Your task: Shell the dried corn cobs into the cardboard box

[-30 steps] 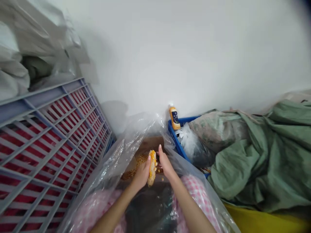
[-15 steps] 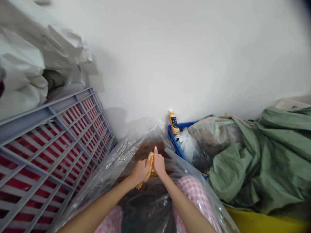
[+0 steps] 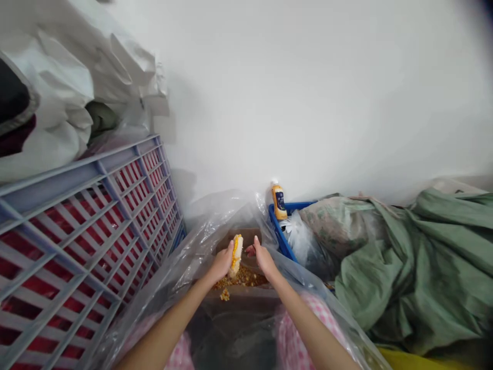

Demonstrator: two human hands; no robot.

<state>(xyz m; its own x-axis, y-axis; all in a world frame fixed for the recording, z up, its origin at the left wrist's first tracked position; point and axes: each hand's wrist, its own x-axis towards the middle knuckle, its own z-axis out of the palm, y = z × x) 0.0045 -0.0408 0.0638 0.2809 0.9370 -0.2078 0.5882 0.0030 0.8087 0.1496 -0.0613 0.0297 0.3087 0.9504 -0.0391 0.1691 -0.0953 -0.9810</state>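
Note:
My left hand [image 3: 222, 262] is closed around a corn cob [image 3: 238, 253], held upright at a slant. Yellow kernels line the cob's left side, while the side facing right is pale and bare. Just right of it is my right hand [image 3: 265, 258], apart from the cob, its thumb raised away from loosely curled fingers and nothing visible in it. Beneath both hands, loose corn kernels [image 3: 246, 278] lie in a cardboard box [image 3: 252, 237]. A small clump of kernels [image 3: 225, 294] sits at the near edge.
Clear plastic sheeting [image 3: 215, 210] surrounds the box and covers my legs. A tall purple-grey crate [image 3: 111, 169] stands at left. On the right are a blue basket [image 3: 284, 241], an orange bottle with a dark label [image 3: 279, 201] and green cloth [image 3: 442, 267]. A white wall rises behind.
My right hand has come away from the cob and moved right. The cob's bare side now shows, and more loose kernels are visible below. The view has shifted slightly.

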